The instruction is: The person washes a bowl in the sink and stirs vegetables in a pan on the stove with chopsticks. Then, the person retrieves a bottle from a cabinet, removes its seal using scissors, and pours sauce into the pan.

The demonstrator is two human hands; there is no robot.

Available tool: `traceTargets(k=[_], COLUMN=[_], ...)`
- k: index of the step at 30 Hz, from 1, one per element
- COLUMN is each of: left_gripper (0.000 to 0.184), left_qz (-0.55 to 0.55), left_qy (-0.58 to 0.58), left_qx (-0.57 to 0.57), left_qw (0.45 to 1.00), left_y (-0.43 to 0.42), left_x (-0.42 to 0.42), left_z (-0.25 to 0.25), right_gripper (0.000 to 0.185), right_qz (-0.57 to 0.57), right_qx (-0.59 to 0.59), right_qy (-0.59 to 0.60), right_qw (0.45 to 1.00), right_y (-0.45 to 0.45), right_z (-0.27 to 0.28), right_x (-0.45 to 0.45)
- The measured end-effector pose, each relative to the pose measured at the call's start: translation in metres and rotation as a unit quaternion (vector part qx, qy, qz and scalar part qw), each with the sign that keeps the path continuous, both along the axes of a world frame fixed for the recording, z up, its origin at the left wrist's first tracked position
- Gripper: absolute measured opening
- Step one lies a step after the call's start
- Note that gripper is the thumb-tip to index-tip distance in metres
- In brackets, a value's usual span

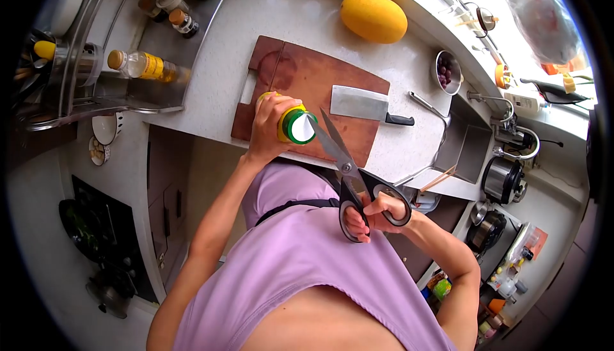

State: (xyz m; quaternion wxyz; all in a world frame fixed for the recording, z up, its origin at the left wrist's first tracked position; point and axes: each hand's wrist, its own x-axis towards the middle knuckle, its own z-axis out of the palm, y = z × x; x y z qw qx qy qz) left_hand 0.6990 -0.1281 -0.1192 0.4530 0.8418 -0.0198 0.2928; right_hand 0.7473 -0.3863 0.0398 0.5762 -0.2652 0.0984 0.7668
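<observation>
My left hand [269,125] is wrapped around a yellow container [283,129] with a green rim [298,135] and a white top. It is held over the near edge of a brown wooden cutting board [320,69], tilted toward me. In my right hand [377,213] are large scissors [346,166] with black and grey handles, fingers through both loops. The scissor blades are spread, and one tip is at the container's white top; whether it pierces it I cannot tell. A cleaver [359,102] lies flat on the board, its black handle past the right edge.
A yellow melon [373,17] rests behind the board. Right of it are a bowl of dark grapes [448,72] and the sink [465,148]. A metal rack [153,95] with bottles stands left; a dark cooktop [109,236] is at lower left.
</observation>
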Motion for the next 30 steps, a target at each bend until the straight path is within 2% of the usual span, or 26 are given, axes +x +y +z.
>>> traceTargets(k=[2,4,8,12,15,20,21,22,23,24,25,26,27,28,30], left_gripper=[0.078,0.076,0.070,0.068,0.067,0.060,0.061,0.063,0.063,0.066,0.068,0.069,0.067,0.066,0.066], left_qz=[0.000,-0.010,-0.022,-0.050,-0.072,-0.118,-0.119,-0.120,-0.120,-0.103,-0.085,-0.061,-0.058,-0.053,-0.061], left_qy=[-0.001,-0.010,-0.010,0.005,0.015,0.020,0.022,0.023,0.023,0.032,0.040,0.047,0.068,0.090,0.090], left_qx=[-0.002,-0.011,-0.027,-0.055,-0.052,0.006,0.011,0.017,0.020,-0.048,-0.114,-0.190,-0.221,-0.252,-0.191], left_qw=[1.000,1.000,0.999,0.997,0.996,0.993,0.993,0.992,0.992,0.993,0.989,0.979,0.971,0.962,0.976], left_y=[0.000,0.001,0.002,0.002,0.002,0.000,-0.002,-0.004,-0.005,-0.006,-0.005,-0.008,-0.009,-0.009,-0.004], left_x=[-0.001,-0.003,-0.007,-0.014,-0.016,-0.019,-0.019,-0.020,-0.021,-0.022,-0.023,-0.023,-0.023,-0.023,-0.022], left_z=[-0.001,-0.001,-0.001,-0.003,0.001,0.013,0.013,0.012,0.011,0.009,0.006,0.003,0.006,0.008,0.011], right_gripper=[0.021,0.022,0.027,0.029,0.032,0.030,0.028,0.027,0.024,0.024,0.025,0.029,0.033,0.034,0.034], right_qz=[-0.003,-0.002,0.000,0.033,0.080,0.102,0.133,0.162,0.145,0.125,0.183,0.254,0.206,0.182,0.119], right_qx=[-0.010,-0.018,-0.041,-0.066,-0.150,-0.174,-0.164,-0.148,-0.172,-0.193,-0.202,-0.250,-0.222,-0.213,-0.205], right_qy=[0.015,0.103,0.160,0.146,0.047,0.027,-0.132,-0.289,-0.377,-0.462,-0.664,-0.733,-0.838,-0.874,-0.890], right_qw=[1.000,0.995,0.986,0.987,0.984,0.979,0.968,0.932,0.898,0.856,0.696,0.579,0.455,0.397,0.389], right_y=[0.003,0.002,-0.008,-0.013,-0.011,-0.020,-0.018,-0.015,-0.014,-0.012,0.001,0.015,0.020,0.031,0.057], right_z=[0.005,0.007,0.006,0.010,0.022,0.022,0.023,0.023,0.013,-0.003,-0.020,-0.039,-0.075,-0.107,-0.148], right_x=[0.003,0.008,0.015,0.022,0.027,0.027,0.031,0.036,0.042,0.052,0.060,0.065,0.065,0.067,0.067])
